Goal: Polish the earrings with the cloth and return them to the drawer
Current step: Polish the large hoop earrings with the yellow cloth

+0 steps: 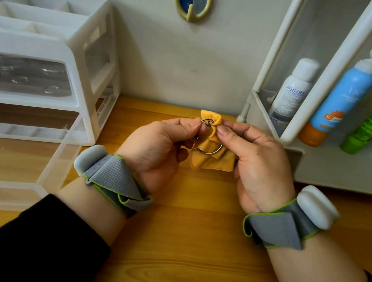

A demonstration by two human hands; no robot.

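Over the middle of the wooden desk (189,249), the left hand (161,142) pinches a silver hoop earring (207,153). The right hand (256,160) pinches the yellow cloth (213,162) bunched round it. A clear drawer (63,159) stands pulled out at the left edge, and spray bottles (339,100) stand far right.

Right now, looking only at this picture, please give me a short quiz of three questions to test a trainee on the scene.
1. True or false: the yellow cloth lies spread flat on the desk.
2. The organizer's lowest drawer is: A) pulled out, B) fully shut, C) upside down.
3. How many bottles show in the white rack?
Key: 1 false, the right hand bunches it against the hoop earring that the left hand pinches; 2 A; 3 three.
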